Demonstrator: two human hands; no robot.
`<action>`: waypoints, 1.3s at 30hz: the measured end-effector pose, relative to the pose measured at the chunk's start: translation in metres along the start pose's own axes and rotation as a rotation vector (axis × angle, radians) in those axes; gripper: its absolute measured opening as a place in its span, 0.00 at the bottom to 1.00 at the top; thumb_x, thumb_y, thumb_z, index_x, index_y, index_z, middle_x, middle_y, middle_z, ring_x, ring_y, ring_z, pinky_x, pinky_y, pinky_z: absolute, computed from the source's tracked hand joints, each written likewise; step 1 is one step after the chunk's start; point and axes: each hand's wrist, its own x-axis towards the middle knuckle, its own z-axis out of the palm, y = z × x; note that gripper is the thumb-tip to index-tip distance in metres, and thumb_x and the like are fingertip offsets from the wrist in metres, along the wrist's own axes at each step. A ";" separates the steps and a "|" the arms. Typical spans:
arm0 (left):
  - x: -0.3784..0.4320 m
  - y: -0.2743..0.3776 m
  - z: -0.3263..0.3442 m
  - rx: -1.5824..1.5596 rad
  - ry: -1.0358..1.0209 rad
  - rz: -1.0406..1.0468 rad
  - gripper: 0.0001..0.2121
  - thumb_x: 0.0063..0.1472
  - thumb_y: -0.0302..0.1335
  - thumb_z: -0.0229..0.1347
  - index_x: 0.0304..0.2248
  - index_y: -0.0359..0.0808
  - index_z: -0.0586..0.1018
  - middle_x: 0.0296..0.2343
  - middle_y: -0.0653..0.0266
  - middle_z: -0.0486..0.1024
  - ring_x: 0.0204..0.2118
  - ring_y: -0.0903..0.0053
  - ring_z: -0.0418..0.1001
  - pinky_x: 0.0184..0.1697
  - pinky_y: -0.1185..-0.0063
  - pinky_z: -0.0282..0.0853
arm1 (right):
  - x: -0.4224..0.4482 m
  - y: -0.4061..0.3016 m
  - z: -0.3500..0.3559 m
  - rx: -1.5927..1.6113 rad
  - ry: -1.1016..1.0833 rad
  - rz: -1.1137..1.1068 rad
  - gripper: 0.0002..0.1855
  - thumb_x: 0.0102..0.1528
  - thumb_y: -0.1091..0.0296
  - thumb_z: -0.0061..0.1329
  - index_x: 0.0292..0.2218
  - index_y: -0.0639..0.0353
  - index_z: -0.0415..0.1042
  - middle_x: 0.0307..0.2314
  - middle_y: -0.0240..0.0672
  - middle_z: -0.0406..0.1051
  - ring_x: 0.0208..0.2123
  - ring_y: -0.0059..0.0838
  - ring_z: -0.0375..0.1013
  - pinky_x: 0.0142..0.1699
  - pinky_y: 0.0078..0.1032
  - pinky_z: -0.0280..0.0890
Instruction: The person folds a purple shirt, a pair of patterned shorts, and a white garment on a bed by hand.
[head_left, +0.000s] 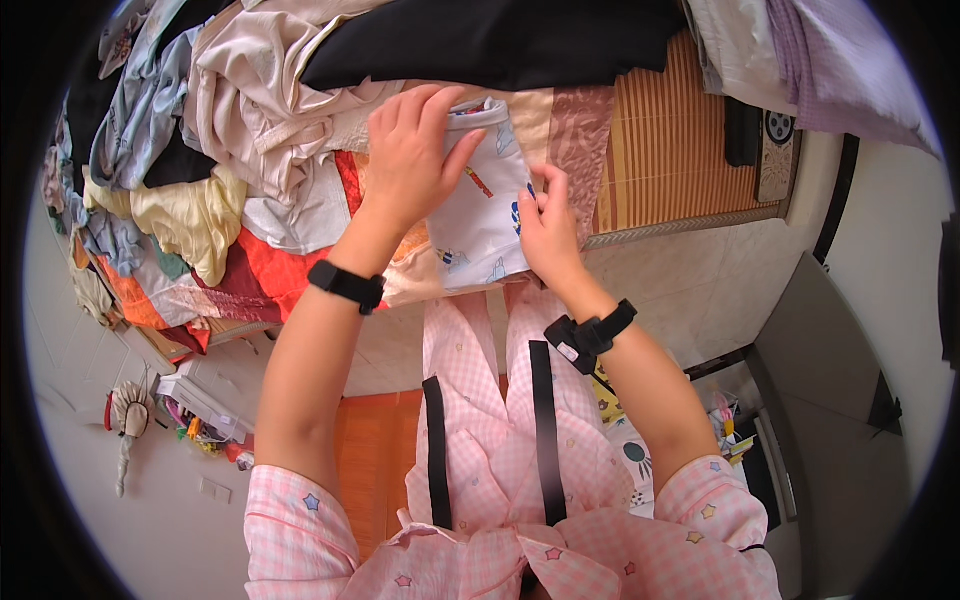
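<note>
A folded white printed garment (476, 225) lies at the near edge of the bed, on a patchwork cover (581, 142) in cream, mauve and red. Blue, red and yellow figures are printed on it, and its far edge is rolled over. My left hand (416, 150) rests palm down over its upper left side, thumb spread away from the fingers. At the right edge, my right hand (551, 229) pinches the cloth, with the thumb on top and the other fingers partly hidden.
Black cloth (495, 45) lies along the far side. Rumpled beige clothes (262, 97), a yellow garment (187, 217) and blue garments are heaped leftward. A slatted bamboo mat (667, 150) shows at right, near a remote control (775, 154) and purple bedding (855, 82).
</note>
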 end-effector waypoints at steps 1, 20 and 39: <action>0.006 -0.001 0.004 0.015 -0.029 0.052 0.21 0.52 0.34 0.58 0.44 0.37 0.69 0.38 0.60 0.69 0.42 0.64 0.65 0.46 0.71 0.57 | -0.002 0.004 0.000 0.004 0.005 -0.002 0.17 0.55 0.72 0.42 0.46 0.62 0.56 0.18 0.42 0.69 0.20 0.38 0.70 0.26 0.31 0.62; 0.035 0.031 -0.059 -0.281 -0.582 0.192 0.11 0.46 0.25 0.60 0.27 0.35 0.68 0.19 0.61 0.68 0.26 0.62 0.69 0.44 0.67 0.63 | -0.031 0.014 -0.016 0.039 -0.155 0.010 0.09 0.46 0.75 0.52 0.26 0.60 0.63 0.23 0.29 0.62 0.25 0.18 0.61 0.29 0.16 0.56; 0.103 0.145 0.048 -0.494 -0.153 -0.019 0.08 0.57 0.29 0.53 0.33 0.33 0.71 0.21 0.51 0.71 0.23 0.61 0.72 0.25 0.74 0.67 | -0.034 0.012 -0.207 0.341 0.223 -0.104 0.10 0.57 0.72 0.45 0.40 0.62 0.62 0.33 0.28 0.67 0.34 0.13 0.64 0.38 0.14 0.61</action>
